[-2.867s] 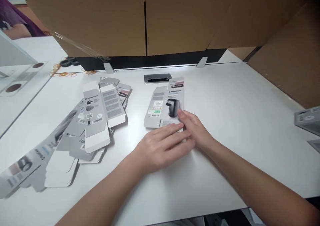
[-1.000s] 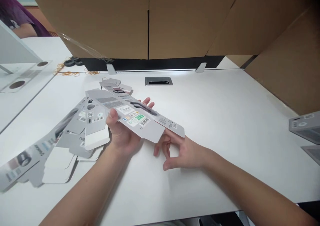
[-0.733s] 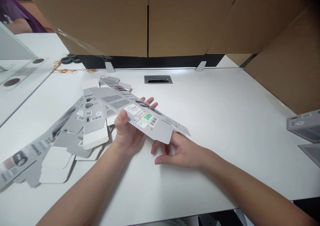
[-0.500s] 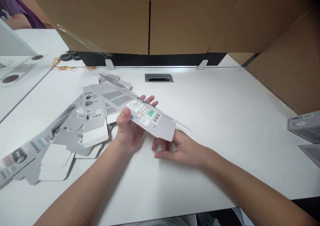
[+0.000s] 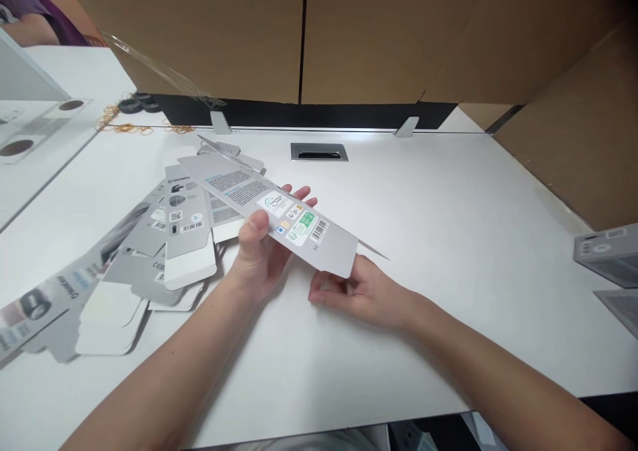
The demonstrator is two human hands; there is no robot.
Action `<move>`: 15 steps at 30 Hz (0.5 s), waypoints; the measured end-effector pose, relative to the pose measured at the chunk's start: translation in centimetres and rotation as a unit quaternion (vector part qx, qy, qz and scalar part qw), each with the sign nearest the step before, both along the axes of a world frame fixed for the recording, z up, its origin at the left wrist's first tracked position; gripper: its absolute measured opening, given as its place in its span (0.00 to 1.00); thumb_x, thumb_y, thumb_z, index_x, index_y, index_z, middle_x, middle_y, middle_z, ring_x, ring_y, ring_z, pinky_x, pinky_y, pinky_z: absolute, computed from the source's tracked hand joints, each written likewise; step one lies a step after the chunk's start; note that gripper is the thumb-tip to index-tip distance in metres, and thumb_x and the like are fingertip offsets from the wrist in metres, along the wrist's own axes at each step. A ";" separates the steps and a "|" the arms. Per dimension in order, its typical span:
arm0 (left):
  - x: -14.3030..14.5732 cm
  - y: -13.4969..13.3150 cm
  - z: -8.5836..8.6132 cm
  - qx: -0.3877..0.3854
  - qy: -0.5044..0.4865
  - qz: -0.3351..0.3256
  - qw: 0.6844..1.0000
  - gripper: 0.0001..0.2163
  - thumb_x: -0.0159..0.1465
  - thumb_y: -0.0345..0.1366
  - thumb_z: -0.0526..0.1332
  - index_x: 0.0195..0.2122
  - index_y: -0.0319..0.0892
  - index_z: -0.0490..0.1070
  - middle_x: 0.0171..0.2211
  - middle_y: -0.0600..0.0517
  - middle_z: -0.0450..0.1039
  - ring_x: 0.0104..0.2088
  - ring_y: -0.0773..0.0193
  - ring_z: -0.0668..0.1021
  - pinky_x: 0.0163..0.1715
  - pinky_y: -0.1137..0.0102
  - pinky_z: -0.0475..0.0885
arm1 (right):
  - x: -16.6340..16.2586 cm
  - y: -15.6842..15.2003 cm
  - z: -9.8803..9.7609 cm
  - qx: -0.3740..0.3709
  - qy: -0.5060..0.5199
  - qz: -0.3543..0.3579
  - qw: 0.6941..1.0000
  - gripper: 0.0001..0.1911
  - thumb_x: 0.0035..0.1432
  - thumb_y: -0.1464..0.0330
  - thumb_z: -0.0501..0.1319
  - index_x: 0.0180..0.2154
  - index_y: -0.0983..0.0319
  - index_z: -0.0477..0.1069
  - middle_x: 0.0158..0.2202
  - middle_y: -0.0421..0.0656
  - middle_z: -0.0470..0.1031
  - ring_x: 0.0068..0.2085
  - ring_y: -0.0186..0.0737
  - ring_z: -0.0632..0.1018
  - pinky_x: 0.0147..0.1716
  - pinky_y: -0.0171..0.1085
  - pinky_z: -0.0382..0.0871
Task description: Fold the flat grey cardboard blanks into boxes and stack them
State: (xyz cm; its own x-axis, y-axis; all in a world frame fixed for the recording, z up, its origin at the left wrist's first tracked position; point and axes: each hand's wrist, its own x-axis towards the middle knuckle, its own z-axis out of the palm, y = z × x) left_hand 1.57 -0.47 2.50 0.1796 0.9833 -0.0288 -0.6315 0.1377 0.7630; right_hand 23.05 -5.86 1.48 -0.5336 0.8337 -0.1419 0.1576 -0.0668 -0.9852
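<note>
- The left hand (image 5: 262, 262) holds a flat box (image 5: 239, 188), thumb on top and fingers under it.
- The right hand (image 5: 366, 291) is curled at the box's near right end; I cannot tell if it grips.
- The flat box tilts in the middle, above the white table (image 5: 448, 238).
- A pile of boxes (image 5: 189, 238) lies on the left.

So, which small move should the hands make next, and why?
Perhaps the right hand should pinch the near end of the held box: its thumb lies off that end, while the left hand clearly grips the box, thumb on the printed side.
</note>
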 end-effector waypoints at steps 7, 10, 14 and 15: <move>0.0 0.2 0.1 -0.011 -0.001 -0.004 1.000 0.42 0.51 0.73 0.87 0.57 0.51 0.85 0.68 0.41 0.88 0.83 0.22 0.74 0.81 0.35 0.72 | 0.0 -0.2 0.0 -0.030 0.013 -0.017 0.999 0.35 0.74 0.52 0.82 0.72 0.57 0.76 0.35 0.38 0.84 0.33 0.42 0.80 0.35 0.43 0.76; -0.1 0.1 0.0 -0.004 0.003 -0.003 1.000 0.41 0.52 0.72 0.87 0.58 0.51 0.85 0.66 0.43 0.89 0.83 0.25 0.75 0.80 0.38 0.75 | 0.3 -0.3 -0.1 -0.027 0.015 -0.038 0.999 0.35 0.73 0.50 0.83 0.70 0.57 0.76 0.33 0.35 0.79 0.31 0.41 0.81 0.33 0.42 0.80; 0.0 0.1 0.0 -0.006 0.011 0.009 1.000 0.37 0.58 0.66 0.87 0.61 0.51 0.85 0.64 0.45 0.91 0.81 0.27 0.78 0.78 0.42 0.80 | 0.5 -0.3 -0.6 -0.008 0.034 -0.057 0.998 0.34 0.74 0.48 0.82 0.69 0.56 0.76 0.39 0.39 0.81 0.33 0.42 0.83 0.32 0.42 0.83; 0.1 0.1 0.0 -0.009 0.009 0.016 1.000 0.36 0.59 0.64 0.87 0.62 0.50 0.85 0.63 0.45 0.91 0.80 0.28 0.79 0.77 0.42 0.81 | 0.5 -0.3 -0.8 -0.002 0.042 -0.060 0.997 0.34 0.75 0.49 0.82 0.69 0.55 0.76 0.40 0.40 0.82 0.34 0.42 0.84 0.32 0.43 0.84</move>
